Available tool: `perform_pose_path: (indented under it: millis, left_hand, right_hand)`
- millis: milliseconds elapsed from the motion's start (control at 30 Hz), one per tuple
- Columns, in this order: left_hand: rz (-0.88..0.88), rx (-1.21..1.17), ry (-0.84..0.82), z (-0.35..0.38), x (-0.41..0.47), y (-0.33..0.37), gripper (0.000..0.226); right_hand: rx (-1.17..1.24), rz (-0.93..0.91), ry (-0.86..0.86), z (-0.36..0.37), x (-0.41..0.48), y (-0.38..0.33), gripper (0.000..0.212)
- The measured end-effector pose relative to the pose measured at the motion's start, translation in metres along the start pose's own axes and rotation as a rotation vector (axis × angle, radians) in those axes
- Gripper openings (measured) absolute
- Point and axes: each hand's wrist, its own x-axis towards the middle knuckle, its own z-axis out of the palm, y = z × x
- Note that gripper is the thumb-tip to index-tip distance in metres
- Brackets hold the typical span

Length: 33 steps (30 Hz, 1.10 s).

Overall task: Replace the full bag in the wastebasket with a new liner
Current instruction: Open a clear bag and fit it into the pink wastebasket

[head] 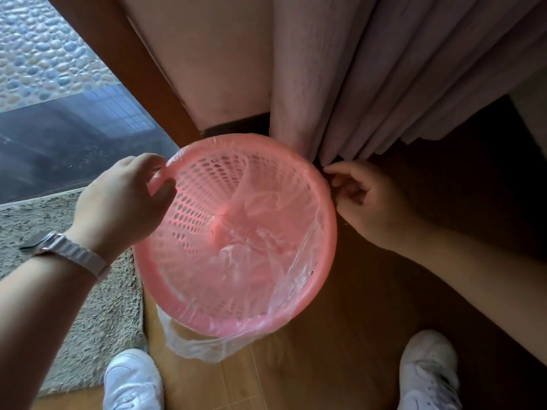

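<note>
A round pink mesh wastebasket (325, 241) stands on the wooden floor below me. A clear plastic liner (266, 255) lines its inside and folds over the rim, with a loose edge hanging down the near side (195, 347). My left hand (124, 199) pinches the liner's edge at the rim's far left. At the rim's right side, my right hand (364, 199) has its fingers curled against the liner's edge; what it holds is hidden by the rim.
A pink curtain (370, 84) hangs just behind the basket. A wooden frame (130, 63) and a glass pane lie to the left, with a shaggy rug (97, 306) on the near left. My two white shoes (133, 380) stand beside the basket.
</note>
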Motion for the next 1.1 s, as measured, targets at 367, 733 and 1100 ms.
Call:
perform_pose_path:
  millis: [367,733,1100]
  left_hand:
    - [0.44,-0.04,-0.015,0.019,0.04,0.071,0.042]
    - [0.31,-0.092,0.178,0.034,0.039,0.043,0.025]
    - [0.087,-0.025,0.166,0.029,0.024,0.024,0.024]
  right_hand:
    - [-0.722,-0.605,-0.139,-0.003,-0.016,-0.023,0.022]
    - [-0.623,-0.542,-0.097,-0.011,-0.018,0.002,0.013]
    - [0.128,0.032,-0.193,0.01,-0.015,-0.011,0.024]
